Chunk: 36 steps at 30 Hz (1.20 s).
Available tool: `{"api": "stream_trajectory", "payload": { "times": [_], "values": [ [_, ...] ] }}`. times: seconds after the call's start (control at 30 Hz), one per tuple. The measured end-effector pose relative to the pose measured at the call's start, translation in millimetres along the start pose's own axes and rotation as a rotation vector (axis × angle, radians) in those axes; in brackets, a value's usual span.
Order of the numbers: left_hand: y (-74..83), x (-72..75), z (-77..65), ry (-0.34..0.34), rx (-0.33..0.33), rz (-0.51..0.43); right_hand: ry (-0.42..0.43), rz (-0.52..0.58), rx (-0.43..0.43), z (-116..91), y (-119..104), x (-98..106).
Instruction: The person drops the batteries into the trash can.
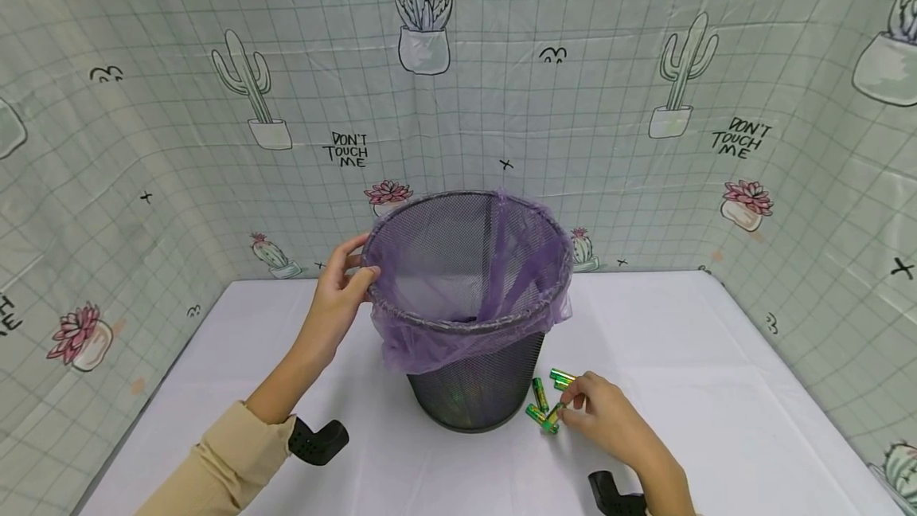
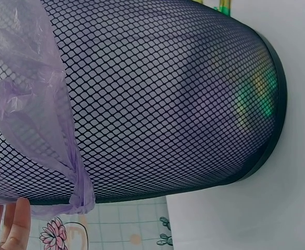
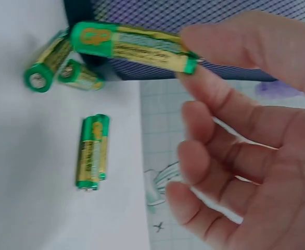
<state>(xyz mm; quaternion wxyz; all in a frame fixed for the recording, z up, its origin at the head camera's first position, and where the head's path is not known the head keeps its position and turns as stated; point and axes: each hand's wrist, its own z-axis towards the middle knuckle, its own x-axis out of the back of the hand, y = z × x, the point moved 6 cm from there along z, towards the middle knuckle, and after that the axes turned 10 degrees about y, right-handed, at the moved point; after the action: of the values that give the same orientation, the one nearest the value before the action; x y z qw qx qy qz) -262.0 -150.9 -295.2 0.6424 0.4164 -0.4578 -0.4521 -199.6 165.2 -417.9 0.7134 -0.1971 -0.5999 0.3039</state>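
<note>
Battery point(image 3: 134, 48) and bin point(image 1: 473, 392) both sat between the two hands, the battery right at the right fingertips. Farthest left, below a tan sleeve's point(image 1: 222, 460) cuff, the left hand point(image 1: 344, 281) gripped the bin's rim, thumb over the top and fingers outside. Just right of that hand, the black mesh bin stood on the white table point(image 1: 645, 325), its mouth facing up, a purple bag point(image 1: 423, 349) folded over the rim. Green and yellow patches showed blurred through its mesh; whether they lay inside or beyond, I could not tell. Between the bin and the right fingertips were two loose batteries: one point(image 1: 540, 394) ran nearly straight away from the person, the other point(image 1: 535, 414) slanted, its near end toward the right hand. Next came the held battery, green and gold, its long axis slanting; the metal-tipped end was pinched between the right hand's point(image 1: 602, 414) thumb and forefinger, while the free end pointed back toward the person and slightly left. That hand's other fingers were bent. Just beyond its fingertips, a pair of batteries point(image 3: 91, 151) lay side by side, their long axes running roughly left to right.
</note>
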Motion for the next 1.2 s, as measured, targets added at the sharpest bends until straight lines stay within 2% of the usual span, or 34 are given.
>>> {"api": "stream_trajectory", "payload": {
  "times": [0.13, 0.3, 0.57, 0.7, 0.97, 1.2],
  "values": [
    [-0.4, 0.2, -0.2, 0.000, -0.006, -0.001, 0.116, 0.016, 0.061, 0.6, -11.2, 11.2],
    [-1.0, 0.1, -0.3, -0.001, -0.011, -0.001, 0.251, 0.036, 0.176, -3.6, -29.0, 25.6],
    [-1.4, -1.0, 0.6, -0.005, 0.000, 0.005, 0.386, 0.045, 0.264, -11.6, -51.2, 43.6],
    [-0.4, -0.4, 1.0, -0.008, -0.002, 0.004, 0.420, 0.073, 0.317, -13.4, -63.5, 53.9],
    [0.6, -0.3, 0.4, -0.013, -0.002, -0.008, 0.425, 0.075, 0.401, -10.8, -88.5, 77.9],
    [2.3, -0.5, 0.7, -0.007, -0.011, 0.017, 0.444, 0.107, 0.502, -4.8, -113.6, 103.9]
  ]
}}
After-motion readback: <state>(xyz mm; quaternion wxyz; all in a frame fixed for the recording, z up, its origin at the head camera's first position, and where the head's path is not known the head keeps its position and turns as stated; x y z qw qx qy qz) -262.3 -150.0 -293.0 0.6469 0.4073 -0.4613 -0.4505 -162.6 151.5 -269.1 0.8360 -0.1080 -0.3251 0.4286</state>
